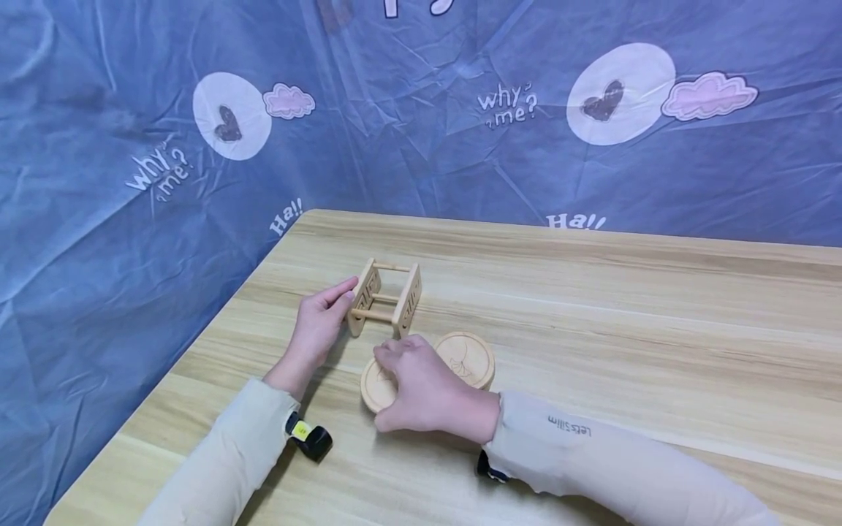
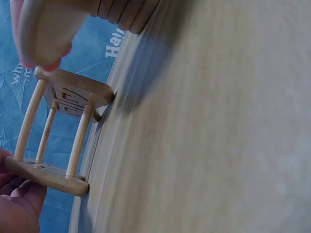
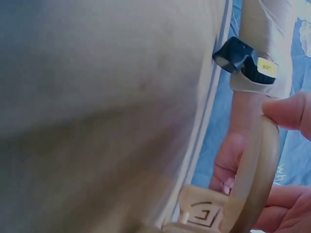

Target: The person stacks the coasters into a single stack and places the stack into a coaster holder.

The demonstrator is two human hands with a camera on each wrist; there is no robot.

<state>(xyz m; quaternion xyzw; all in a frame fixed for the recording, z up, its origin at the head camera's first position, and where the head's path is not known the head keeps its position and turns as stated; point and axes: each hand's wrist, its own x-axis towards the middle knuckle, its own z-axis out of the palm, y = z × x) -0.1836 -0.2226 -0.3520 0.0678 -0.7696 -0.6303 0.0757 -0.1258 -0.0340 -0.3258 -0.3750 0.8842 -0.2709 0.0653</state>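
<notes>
A small wooden coaster rack (image 1: 375, 316) with cut-out side panels and round rods stands upright on the table. My left hand (image 1: 316, 329) is at its left panel, fingers and thumb against the panel's outer face and upper edge. My right hand (image 1: 427, 387) grips a round wooden coaster (image 1: 376, 387) by its rim, just in front of the rack. In the right wrist view this coaster (image 3: 257, 174) is tilted on edge between thumb and fingers. A stack of several round coasters (image 1: 467, 354), the top one engraved with a line drawing, lies beyond the right hand.
The wood-grain table (image 1: 625, 314) reaches away to the right and back. A blue printed cloth (image 1: 408, 146) hangs behind it and along its left edge. Dark cameras are strapped on both wrists, the left one (image 1: 316, 442) showing beside the sleeve.
</notes>
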